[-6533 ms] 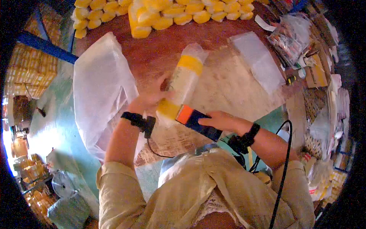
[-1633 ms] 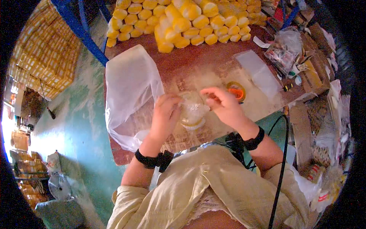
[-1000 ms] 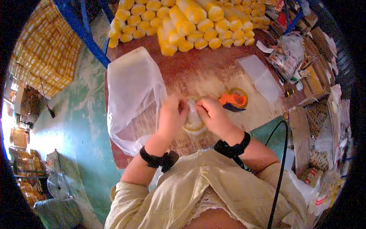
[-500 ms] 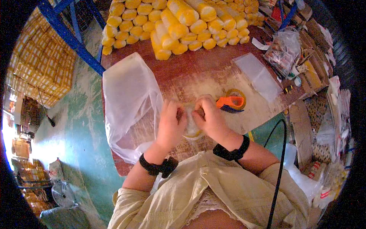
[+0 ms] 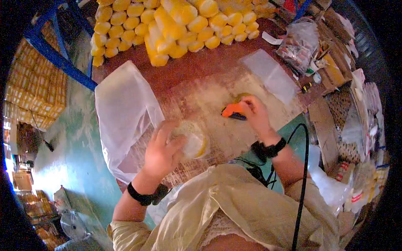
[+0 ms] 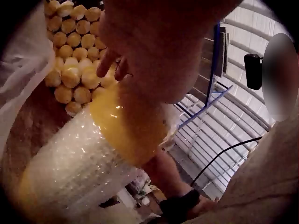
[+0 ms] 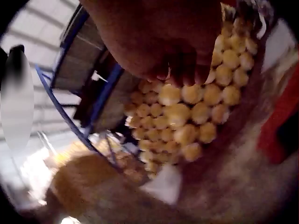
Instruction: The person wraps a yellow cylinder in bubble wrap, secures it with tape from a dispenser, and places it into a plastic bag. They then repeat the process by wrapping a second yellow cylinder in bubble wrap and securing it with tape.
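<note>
In the head view a bubble-wrapped roll (image 5: 193, 140) banded with yellow tape stands on end on the wooden table (image 5: 205, 88). My left hand (image 5: 163, 148) holds it at its upper end, thumb lying over the top. The left wrist view shows the roll's clear bubble wrap (image 6: 70, 154), a wide yellow tape band (image 6: 121, 126) and my left hand (image 6: 159, 51) against its end. To the right, my right hand (image 5: 256, 116) grips an orange and black tape dispenser (image 5: 232, 110) on the table. Its orange-red part (image 7: 280, 126) shows at the right wrist view's edge.
Stacked yellow-ended rolls (image 5: 188, 25) line the table's far side. A white plastic bag (image 5: 121, 108) lies at left and a clear plastic sheet (image 5: 272, 73) at right. Beyond it are a bag of scraps (image 5: 299, 42) and cardboard (image 5: 331, 71). A black cable (image 5: 305, 180) hangs at right.
Earlier the roll lay flat, then both hands worked at its upright end. Within the last half second my right hand has left it for the tape dispenser; my left hand stays on the roll.
</note>
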